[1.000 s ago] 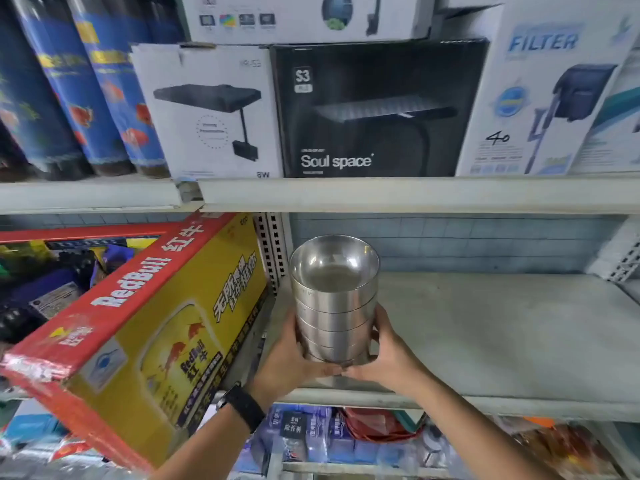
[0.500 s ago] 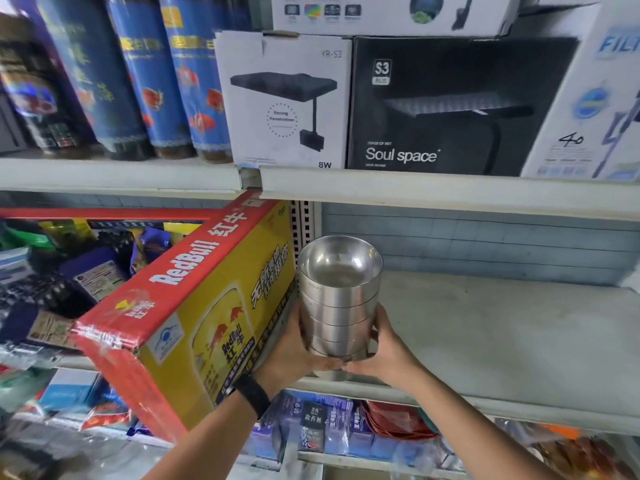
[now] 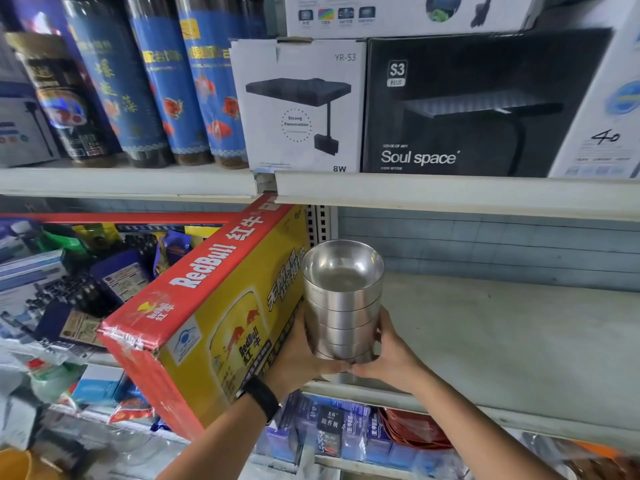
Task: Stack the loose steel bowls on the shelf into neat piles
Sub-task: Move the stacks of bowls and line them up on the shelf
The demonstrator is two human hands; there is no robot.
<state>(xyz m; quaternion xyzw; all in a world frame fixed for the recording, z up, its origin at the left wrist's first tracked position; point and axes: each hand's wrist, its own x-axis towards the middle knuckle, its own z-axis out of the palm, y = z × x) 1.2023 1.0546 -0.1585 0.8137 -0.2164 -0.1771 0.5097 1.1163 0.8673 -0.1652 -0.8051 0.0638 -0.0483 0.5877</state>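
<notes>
Between left hand (image 3: 300,355) and right hand (image 3: 393,356), stacked steel bowls (image 3: 343,299).

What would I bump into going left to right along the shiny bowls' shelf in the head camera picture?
Jumbled packets → Red Bull box → left hand → stack of steel bowls → right hand → shelf.

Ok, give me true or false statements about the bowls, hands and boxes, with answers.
The left hand and right hand both hold the bowl stack. True.
The bowls are upside down. False: the top bowl opens upward.
The right wrist wears something dark. False: the black band is on the left wrist.
The Red Bull box leans tilted, left of the stack. True.
The Soul space box stands on the upper shelf. True.
</notes>
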